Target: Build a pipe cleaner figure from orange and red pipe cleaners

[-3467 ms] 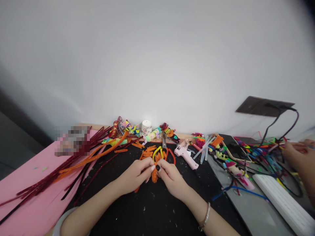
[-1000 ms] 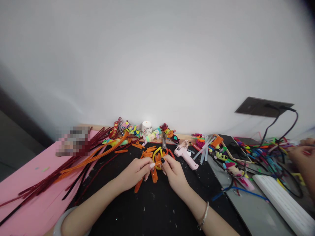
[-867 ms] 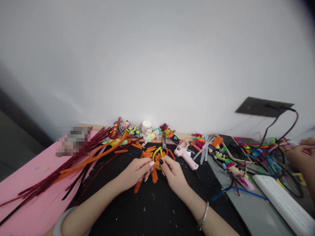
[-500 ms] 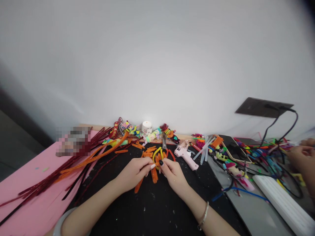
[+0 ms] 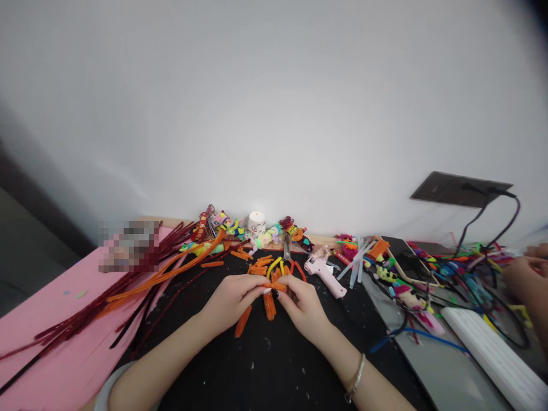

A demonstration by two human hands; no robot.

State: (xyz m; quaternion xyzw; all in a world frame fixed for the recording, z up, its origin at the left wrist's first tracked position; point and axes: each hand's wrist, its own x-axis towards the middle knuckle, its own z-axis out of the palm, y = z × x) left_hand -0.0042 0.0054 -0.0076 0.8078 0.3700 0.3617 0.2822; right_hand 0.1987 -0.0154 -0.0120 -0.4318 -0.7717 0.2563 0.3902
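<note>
Between my two hands is a short fuzzy orange pipe cleaner piece (image 5: 279, 287), partly covered by fingertips. My left hand (image 5: 237, 297) pinches its left end with thumb and index finger. At the other end, my right hand (image 5: 303, 299) grips it, the dark-nailed thumb just beneath. More cut orange pieces (image 5: 269, 308) lie under the fingers, and others (image 5: 260, 265) just beyond them. A bent yellow pipe cleaner (image 5: 274, 266) and a red one (image 5: 301, 270) curve behind the hands on the black mat (image 5: 252, 371).
A pink glue gun (image 5: 325, 275) lies right of my hands, near clear glue sticks (image 5: 358, 262). Metal snips (image 5: 286, 246) and a white roll (image 5: 257, 222) are behind. Long dark red pipe cleaners (image 5: 115, 288) spread leftward. At far right is another person's hand (image 5: 528, 277), beside cables and a phone (image 5: 409, 260).
My fingertips have come closer together around the orange piece, with the right thumb lower and further left. Less of the yellow pipe cleaner shows between the hands.
</note>
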